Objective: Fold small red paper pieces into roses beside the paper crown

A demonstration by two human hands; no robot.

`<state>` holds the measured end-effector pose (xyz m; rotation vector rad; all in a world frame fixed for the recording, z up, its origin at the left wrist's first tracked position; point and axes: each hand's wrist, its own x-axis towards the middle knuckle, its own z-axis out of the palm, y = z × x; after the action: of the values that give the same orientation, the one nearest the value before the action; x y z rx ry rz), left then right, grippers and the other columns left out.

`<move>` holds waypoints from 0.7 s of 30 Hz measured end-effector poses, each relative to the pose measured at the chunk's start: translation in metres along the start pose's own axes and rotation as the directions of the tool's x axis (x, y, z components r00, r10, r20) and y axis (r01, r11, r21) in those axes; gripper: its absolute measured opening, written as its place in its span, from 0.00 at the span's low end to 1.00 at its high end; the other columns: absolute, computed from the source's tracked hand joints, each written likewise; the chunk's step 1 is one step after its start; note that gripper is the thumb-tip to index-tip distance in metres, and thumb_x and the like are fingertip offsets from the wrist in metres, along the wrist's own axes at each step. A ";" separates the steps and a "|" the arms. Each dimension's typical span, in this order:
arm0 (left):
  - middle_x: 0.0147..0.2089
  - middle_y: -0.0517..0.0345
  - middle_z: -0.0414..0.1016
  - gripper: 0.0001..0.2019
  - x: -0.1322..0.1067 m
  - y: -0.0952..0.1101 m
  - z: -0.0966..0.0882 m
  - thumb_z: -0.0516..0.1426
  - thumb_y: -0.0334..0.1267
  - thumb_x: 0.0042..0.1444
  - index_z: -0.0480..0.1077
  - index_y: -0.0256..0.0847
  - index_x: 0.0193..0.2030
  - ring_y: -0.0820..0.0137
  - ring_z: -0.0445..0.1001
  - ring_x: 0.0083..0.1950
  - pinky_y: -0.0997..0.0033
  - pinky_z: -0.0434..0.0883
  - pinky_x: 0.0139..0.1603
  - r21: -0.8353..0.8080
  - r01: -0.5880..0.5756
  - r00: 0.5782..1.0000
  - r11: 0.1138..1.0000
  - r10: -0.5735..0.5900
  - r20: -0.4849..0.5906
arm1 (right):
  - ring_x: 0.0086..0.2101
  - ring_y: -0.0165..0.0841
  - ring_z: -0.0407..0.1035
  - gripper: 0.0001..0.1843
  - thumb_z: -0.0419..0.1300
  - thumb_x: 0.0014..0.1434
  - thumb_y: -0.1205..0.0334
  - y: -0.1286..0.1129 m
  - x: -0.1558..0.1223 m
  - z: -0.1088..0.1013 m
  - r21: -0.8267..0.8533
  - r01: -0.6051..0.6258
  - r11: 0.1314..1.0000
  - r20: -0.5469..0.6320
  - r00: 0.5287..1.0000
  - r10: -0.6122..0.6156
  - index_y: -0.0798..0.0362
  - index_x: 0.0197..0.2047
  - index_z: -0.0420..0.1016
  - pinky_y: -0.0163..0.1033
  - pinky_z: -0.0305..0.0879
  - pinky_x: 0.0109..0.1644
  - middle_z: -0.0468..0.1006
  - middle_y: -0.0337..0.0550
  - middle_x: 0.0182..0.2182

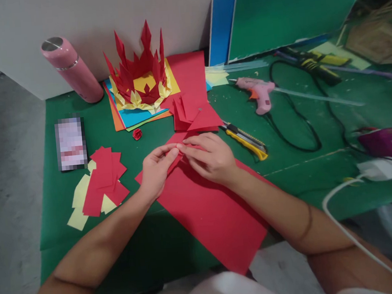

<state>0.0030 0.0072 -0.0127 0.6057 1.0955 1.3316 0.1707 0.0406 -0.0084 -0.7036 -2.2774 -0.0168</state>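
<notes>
- Hands: left hand (156, 168) and right hand (210, 157) meet fingertip to fingertip at centre of view. Both are narrowed to a pinch on a small red paper piece (175, 162), probably to keep a crease from springing open.
- The piece sits directly over the large red sheet (208, 210). Red on red, so its outline is hard to read.
- The sheet lies diagonally on the green surface (287, 166), its near corner overhanging the edge at 6 o'clock.
- At 9 o'clock, a loose pile of cut red and yellow pieces (99, 185), within reach of the left hand.
- At 12 o'clock, folded red pieces (193, 110). At 11 o'clock, well apart, a red-and-yellow paper crown (140, 78) on stacked coloured sheets.
- At 3 o'clock, near the right hand, a yellow utility knife (246, 140). At 2 o'clock, a pink glue gun (258, 93), set aside with its cord trailing.
</notes>
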 end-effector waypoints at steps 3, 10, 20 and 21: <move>0.36 0.58 0.80 0.13 0.000 0.000 0.000 0.70 0.40 0.41 0.77 0.39 0.34 0.76 0.76 0.36 0.74 0.72 0.43 0.023 -0.020 1.000 1.000 0.020 0.000 | 0.40 0.37 0.71 0.20 0.56 0.61 0.70 -0.001 0.000 0.000 0.030 -0.018 0.999 -0.003 1.000 0.018 0.49 0.56 0.71 0.46 0.70 0.42 0.78 0.49 0.43; 0.33 0.65 0.74 0.17 -0.001 0.000 0.001 0.70 0.40 0.42 0.69 0.42 0.35 0.78 0.74 0.34 0.77 0.72 0.39 0.008 -0.094 0.995 0.996 0.094 0.045 | 0.39 0.34 0.75 0.12 0.56 0.63 0.65 -0.008 0.003 0.000 0.354 -0.305 0.884 -0.055 0.937 0.346 0.48 0.48 0.76 0.43 0.71 0.45 0.81 0.44 0.39; 0.30 0.64 0.76 0.20 -0.004 0.002 -0.001 0.69 0.43 0.45 0.66 0.44 0.41 0.74 0.76 0.32 0.75 0.73 0.35 0.131 -0.146 0.986 0.981 0.133 0.100 | 0.33 0.32 0.73 0.10 0.62 0.59 0.52 -0.008 0.005 0.001 0.539 -0.499 0.679 0.102 0.838 0.536 0.51 0.35 0.75 0.38 0.71 0.39 0.80 0.42 0.32; 0.30 0.64 0.76 0.21 -0.004 0.002 -0.001 0.69 0.44 0.45 0.66 0.45 0.42 0.74 0.77 0.32 0.74 0.73 0.35 0.138 -0.140 0.986 0.980 0.126 0.108 | 0.32 0.31 0.73 0.11 0.63 0.59 0.52 -0.008 0.005 0.002 0.541 -0.500 0.676 0.102 0.837 0.537 0.51 0.34 0.75 0.37 0.70 0.38 0.79 0.42 0.31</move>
<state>0.0017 0.0035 -0.0102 0.8571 1.0923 1.3286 0.1628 0.0363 -0.0047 -0.9816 -1.7931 0.8499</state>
